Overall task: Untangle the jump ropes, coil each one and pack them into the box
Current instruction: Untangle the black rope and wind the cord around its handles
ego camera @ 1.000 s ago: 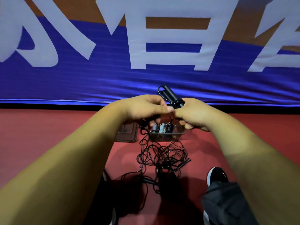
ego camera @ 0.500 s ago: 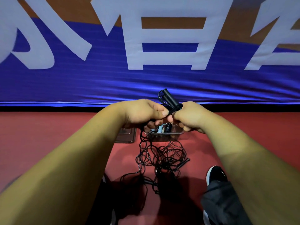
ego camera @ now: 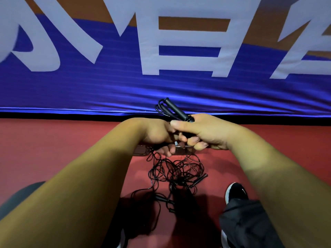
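My right hand grips a pair of black jump rope handles that stick up and to the left, with loops of cord at their tips. My left hand sits close against it, fingers curled around black cord that drops to the floor. Below both hands a tangled heap of black jump ropes lies on the red floor, with loose handles at its right and near side. The clear box is mostly hidden behind my hands.
A blue banner with white characters hangs as a wall just behind the box. A dark flat lid-like object lies left of the box. My black shoe and dark trouser leg are at lower right.
My right hand has turned and shifted left, closer over my left hand, with the handles still in it. The left hand has moved under it along the cord.
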The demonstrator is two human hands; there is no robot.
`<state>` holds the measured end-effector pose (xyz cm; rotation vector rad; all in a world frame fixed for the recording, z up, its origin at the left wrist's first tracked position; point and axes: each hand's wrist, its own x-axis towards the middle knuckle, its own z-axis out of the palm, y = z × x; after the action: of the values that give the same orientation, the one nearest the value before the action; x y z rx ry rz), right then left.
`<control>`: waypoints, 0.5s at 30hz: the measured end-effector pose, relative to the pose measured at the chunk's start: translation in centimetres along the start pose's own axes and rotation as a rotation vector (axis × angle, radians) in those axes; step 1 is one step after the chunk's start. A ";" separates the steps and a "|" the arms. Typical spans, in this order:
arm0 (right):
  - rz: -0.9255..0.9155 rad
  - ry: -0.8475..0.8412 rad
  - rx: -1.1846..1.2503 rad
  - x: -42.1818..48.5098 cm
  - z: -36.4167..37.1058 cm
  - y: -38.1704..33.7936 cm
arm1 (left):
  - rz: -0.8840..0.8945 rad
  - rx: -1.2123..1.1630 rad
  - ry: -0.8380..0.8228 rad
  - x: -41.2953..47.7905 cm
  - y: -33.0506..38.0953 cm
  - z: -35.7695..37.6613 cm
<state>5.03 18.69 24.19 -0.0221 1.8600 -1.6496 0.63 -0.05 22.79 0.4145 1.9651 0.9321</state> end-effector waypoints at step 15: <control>0.572 -0.474 -0.294 -0.8 1.0 0.3 | 0.245 0.215 0.092 -1.6 1.3 -2.3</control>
<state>6.27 18.20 24.32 -0.0042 1.5332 -0.8824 -0.52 -1.16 25.45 0.7602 2.1412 0.9067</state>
